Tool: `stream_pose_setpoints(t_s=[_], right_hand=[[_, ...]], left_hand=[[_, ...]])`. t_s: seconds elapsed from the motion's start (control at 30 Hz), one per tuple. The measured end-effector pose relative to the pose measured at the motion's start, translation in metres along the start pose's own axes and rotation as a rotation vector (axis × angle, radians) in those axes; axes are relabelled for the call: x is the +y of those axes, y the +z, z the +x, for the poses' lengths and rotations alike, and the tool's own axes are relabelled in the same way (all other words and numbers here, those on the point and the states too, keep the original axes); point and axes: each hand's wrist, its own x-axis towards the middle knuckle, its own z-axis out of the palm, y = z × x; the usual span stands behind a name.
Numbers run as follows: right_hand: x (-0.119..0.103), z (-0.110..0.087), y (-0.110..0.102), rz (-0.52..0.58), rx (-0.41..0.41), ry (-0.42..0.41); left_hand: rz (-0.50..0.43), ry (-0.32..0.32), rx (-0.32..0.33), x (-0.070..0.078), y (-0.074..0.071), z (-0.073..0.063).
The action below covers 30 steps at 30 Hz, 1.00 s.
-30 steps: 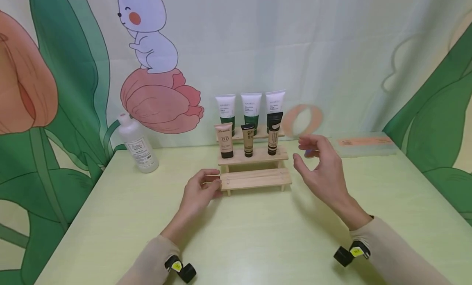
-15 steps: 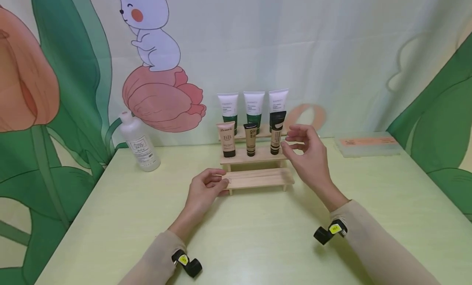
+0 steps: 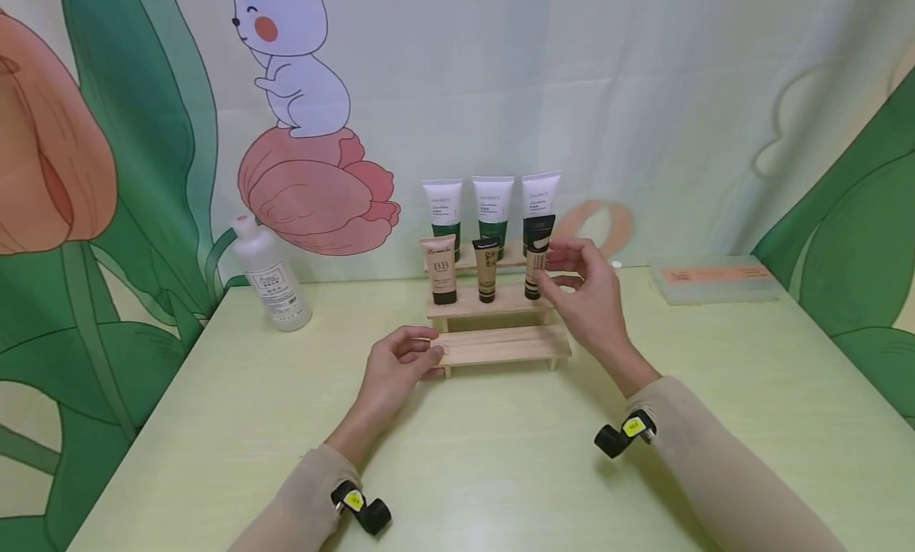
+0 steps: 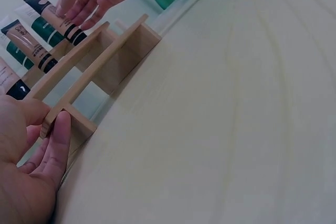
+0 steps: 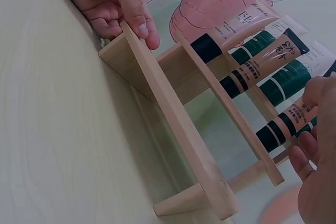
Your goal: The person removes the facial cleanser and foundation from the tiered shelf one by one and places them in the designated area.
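Note:
A three-step wooden stand (image 3: 500, 347) rests on the table, its lowest step bare. My left hand (image 3: 396, 365) pinches the left end of that step between thumb and fingers, as the left wrist view shows. On the middle step, my right hand (image 3: 588, 294) holds a beige tube with a black top (image 3: 538, 233), thumb in front and fingers at its right side. The tube is upright on the step. Beside it stand a smaller gold tube (image 3: 487, 270) and a pink BB cream tube (image 3: 441, 274). White-and-green tubes (image 3: 493, 202) line the top step, partly hidden.
A white bottle with a label (image 3: 273, 286) stands at the table's back left. Toward the back right lies a flat translucent case (image 3: 718, 282) with an orange strip. A printed curtain (image 3: 457, 75) hangs right behind the stand.
My right hand has moved left from beside the stand to the beige tube with the black top and taken hold of it. My left hand stays at the lowest step's left end.

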Motion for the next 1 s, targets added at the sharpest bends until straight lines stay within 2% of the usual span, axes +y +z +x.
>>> stream_pose_setpoints(t_s=[0.3,0.67,1.0], right_hand=[[0.0026,0.0022,0.0057,-0.049,-0.013,0.02],[0.0033,-0.0013,0.0076,-0.05,0.002,0.017],[-0.0041,-0.0018,0.0001,-0.019,0.048,-0.028]], left_hand=[[-0.01,0.009,0.003,0.0006,0.0009,0.0002],[0.014,0.018,0.002,-0.0014,0.0012,-0.0012],[0.016,0.027,-0.01,-0.0006,-0.0005,-0.0012]])
